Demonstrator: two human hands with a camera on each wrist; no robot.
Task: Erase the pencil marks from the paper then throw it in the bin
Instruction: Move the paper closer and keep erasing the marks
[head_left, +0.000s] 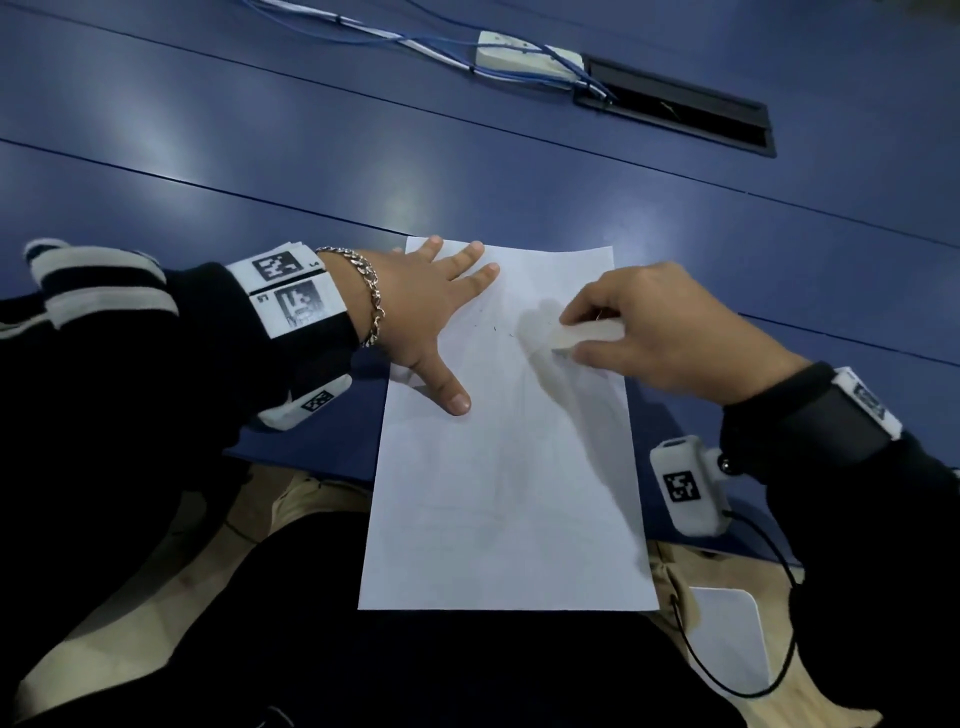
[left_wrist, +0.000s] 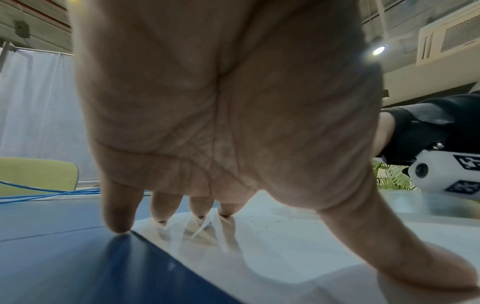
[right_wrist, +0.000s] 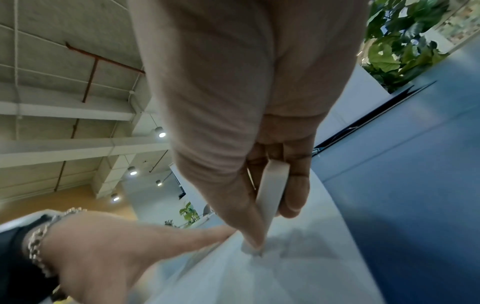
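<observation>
Pinning a white sheet of paper (head_left: 501, 467) to the blue worktop (head_left: 467, 171), the left hand (head_left: 426, 317) lay flat with fingers spread across the sheet's upper left corner, the little fingertip touching the worktop just off its edge; the right hand (head_left: 670, 332), well apart from it, pinched a white eraser (head_left: 584, 334) between thumb and fingers, one end pressed to the upper middle of the page; faint pencil marks (head_left: 493, 328) showed between the two hands, and paler grey traces ran lower down the sheet, whose near end overhung the worktop's edge toward the person's lap; no bin appeared in any view. Erasing seemed unfinished: short, light strokes worked away from the bracing hand would likely keep the thin sheet from buckling or tearing; the left hand probably belonged close beside each patch being rubbed, shifting down as the work moved lower; the unsupported overhang looked liable to crease, so sliding the sheet further onto the worktop first seemed wise.
</observation>
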